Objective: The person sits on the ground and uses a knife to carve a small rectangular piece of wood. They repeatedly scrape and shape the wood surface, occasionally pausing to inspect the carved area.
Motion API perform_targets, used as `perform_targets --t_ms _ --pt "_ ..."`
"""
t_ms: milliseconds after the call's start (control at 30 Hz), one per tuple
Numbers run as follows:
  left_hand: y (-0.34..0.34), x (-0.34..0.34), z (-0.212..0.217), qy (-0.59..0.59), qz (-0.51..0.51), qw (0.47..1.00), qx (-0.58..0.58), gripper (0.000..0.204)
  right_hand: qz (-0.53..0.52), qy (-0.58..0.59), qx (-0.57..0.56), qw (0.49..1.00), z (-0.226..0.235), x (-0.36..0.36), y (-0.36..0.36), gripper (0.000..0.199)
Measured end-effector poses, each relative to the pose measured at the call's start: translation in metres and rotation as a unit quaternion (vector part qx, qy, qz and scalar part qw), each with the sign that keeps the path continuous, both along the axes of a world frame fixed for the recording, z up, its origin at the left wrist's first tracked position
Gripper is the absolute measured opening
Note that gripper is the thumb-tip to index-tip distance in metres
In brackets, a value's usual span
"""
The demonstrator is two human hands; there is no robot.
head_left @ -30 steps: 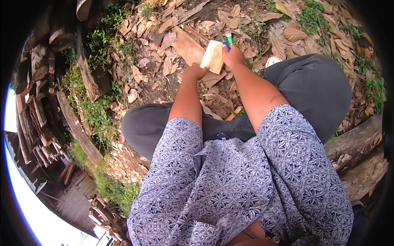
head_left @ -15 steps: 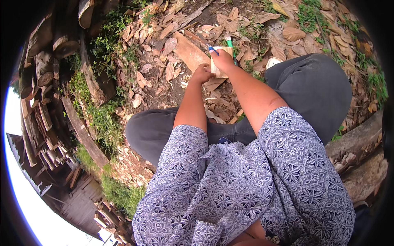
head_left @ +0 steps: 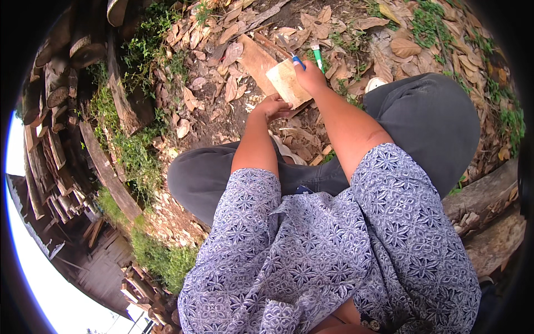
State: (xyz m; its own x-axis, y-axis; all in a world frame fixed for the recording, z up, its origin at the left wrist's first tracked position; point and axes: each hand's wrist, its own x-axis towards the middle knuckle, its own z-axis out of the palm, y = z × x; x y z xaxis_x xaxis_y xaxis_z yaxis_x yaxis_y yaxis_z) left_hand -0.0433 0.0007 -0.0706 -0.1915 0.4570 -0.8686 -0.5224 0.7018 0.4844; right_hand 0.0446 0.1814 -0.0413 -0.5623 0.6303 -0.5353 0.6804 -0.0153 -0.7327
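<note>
- Pale wood block (head_left: 286, 80) between the two hands, beyond the folded legs, overlapping the brown board (head_left: 257, 62) in view; cannot tell if they touch
- Left hand (head_left: 271, 108) gripping block's near edge, thumb on top
- Right hand (head_left: 312, 79) closed round blue-handled tool (head_left: 299, 62), against block's right side
- Green-handled tool (head_left: 317, 55) just beyond right hand
- Dry leaves (head_left: 405, 48) around; stacked logs (head_left: 88, 54) far left
</note>
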Motion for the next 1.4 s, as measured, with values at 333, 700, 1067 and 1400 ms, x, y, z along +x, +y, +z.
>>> perform_targets --t_ms 333,700,1067,1400 --pt "0.000 -0.004 0.000 0.132 0.118 0.969 -0.172 0.066 0.072 -0.062 -0.015 0.995 -0.029 0.000 -0.009 0.055" --pt "0.004 -0.008 -0.022 0.214 0.176 0.958 -0.071 0.079 0.081 -0.032 -0.094 0.992 -0.034 0.002 -0.006 0.056" --pt "0.015 0.001 -0.008 0.208 0.222 0.951 -0.051 0.095 0.082 -0.025 -0.105 0.991 -0.038 -0.004 -0.005 0.057" --pt "0.013 -0.012 0.001 0.108 0.166 0.980 -0.025 0.061 0.091 -0.082 -0.167 0.978 -0.053 -0.002 0.013 0.050"
